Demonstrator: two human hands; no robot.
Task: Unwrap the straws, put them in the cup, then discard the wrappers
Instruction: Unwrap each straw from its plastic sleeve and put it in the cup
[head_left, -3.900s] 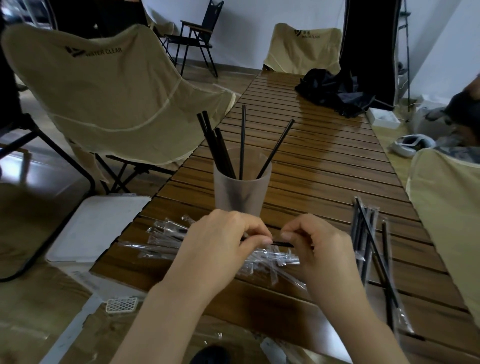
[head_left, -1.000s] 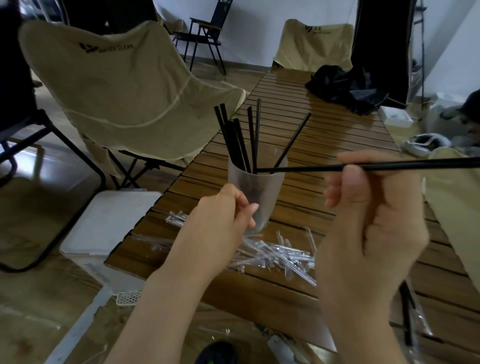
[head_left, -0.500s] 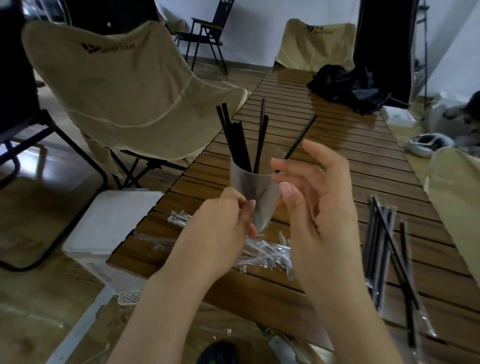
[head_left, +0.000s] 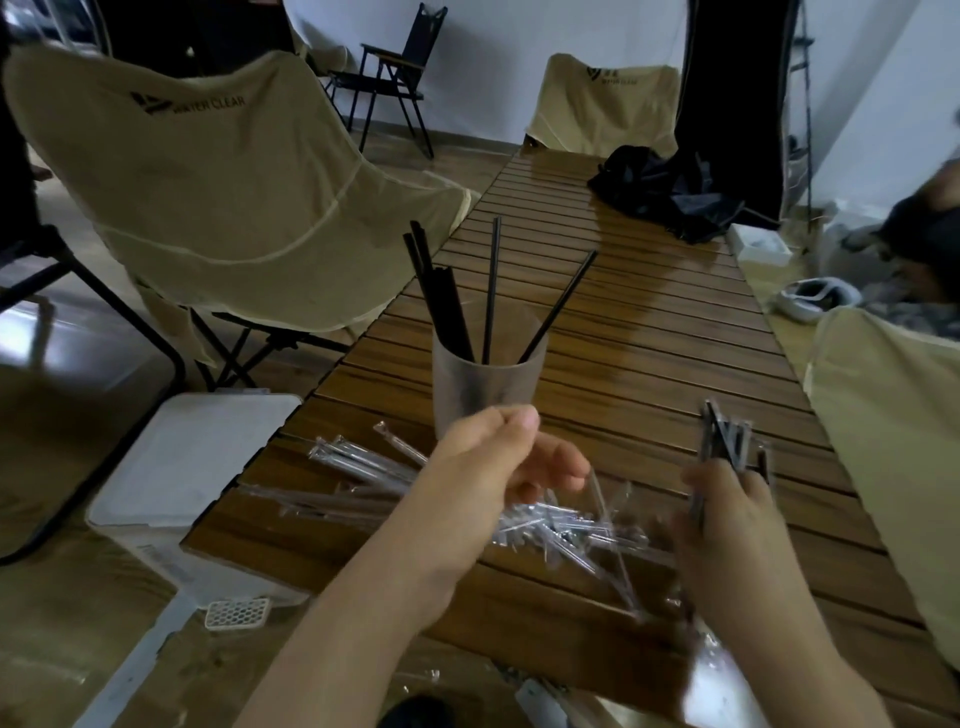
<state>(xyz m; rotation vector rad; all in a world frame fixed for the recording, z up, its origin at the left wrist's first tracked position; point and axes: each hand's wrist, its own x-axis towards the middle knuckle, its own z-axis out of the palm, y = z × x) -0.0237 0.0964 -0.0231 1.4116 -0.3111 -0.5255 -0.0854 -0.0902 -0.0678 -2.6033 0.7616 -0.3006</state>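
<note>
Reaching my right hand (head_left: 727, 514), fingers curling around one wrapped straw (head_left: 719, 441); my left hand (head_left: 498, 462) hovers relaxed, empty. Best lift only one, clear of the wrappers (head_left: 550, 525).

Dim, murky indoor light; soft glare streaks the tabletop (head_left: 649, 291) toward upper centre; edges bow outward, hands slightly blurred.

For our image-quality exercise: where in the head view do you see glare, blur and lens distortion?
Head view: glare sheens the far slats of the table; the right hand is motion-blurred, the left hand sharper; dim light overall; wide-angle bending curves the beige chair and frame edges.
</note>
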